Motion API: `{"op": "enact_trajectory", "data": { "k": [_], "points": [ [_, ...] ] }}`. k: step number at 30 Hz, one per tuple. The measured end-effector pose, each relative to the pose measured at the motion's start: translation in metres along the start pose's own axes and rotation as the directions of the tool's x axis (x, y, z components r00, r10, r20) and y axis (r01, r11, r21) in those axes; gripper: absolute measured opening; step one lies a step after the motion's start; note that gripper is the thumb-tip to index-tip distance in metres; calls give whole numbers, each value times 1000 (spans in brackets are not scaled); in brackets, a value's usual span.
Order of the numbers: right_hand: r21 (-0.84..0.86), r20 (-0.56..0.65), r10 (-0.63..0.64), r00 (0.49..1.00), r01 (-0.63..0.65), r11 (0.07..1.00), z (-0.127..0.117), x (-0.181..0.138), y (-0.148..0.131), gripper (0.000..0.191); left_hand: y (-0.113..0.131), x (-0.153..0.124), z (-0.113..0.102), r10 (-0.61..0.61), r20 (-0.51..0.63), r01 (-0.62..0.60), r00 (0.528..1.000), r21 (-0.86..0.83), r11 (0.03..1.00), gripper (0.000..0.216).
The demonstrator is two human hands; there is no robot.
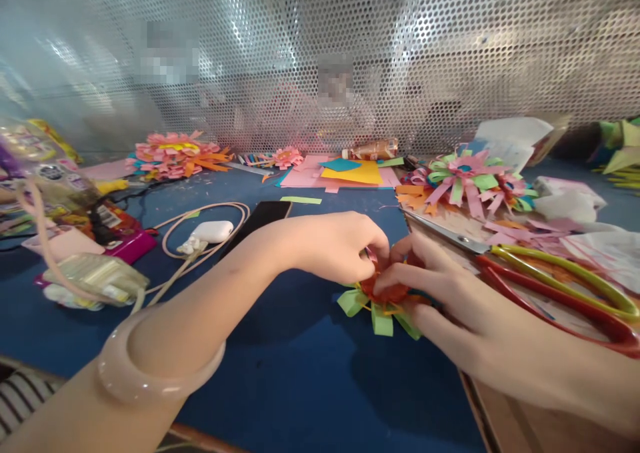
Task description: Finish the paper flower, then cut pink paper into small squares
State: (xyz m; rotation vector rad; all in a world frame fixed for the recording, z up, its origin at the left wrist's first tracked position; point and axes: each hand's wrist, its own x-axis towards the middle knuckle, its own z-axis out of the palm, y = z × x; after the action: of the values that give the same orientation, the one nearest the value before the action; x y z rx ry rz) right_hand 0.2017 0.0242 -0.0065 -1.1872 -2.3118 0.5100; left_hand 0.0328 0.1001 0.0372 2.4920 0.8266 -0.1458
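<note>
Both hands meet over a paper flower (383, 318) with green looped petals and an orange-red centre, held just above the blue tabletop. My left hand (335, 243) bends down at the wrist, its fingers curled and pinched at the flower's far left side; its fingertips are partly hidden. From the right, my right hand (450, 293) closes its thumb and fingers around the orange centre and the green petals. A pale bangle (160, 379) circles the left forearm.
Large scissors (540, 279) with red and yellow handles lie right, among paper scraps. Finished paper flowers (470, 173) and coloured paper sheets (345, 173) sit at the back. A phone (260, 223), white earbud case (213, 231) and power strip (95, 279) with cables are left.
</note>
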Motion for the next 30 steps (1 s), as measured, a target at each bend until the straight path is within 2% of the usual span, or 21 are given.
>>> {"op": "enact_trajectory", "data": {
  "k": [15, 23, 30],
  "points": [
    [-39, -6, -108, 994, 107, 993, 3, -3, 2, 25, 1, 0, -3, 9, 31, -10, 999, 34, 999, 34],
    [-15, -38, -71, 997, 71, 997, 1, -6, 4, 25, -2, 1, -3, 38, 29, -39, 999, 23, 999, 36],
    [73, -82, -22, 996, 28, 997, 4, -8, 10, 21, 4, -3, -7, 35, 121, -40, 992, 41, 998, 38]
  ]
}}
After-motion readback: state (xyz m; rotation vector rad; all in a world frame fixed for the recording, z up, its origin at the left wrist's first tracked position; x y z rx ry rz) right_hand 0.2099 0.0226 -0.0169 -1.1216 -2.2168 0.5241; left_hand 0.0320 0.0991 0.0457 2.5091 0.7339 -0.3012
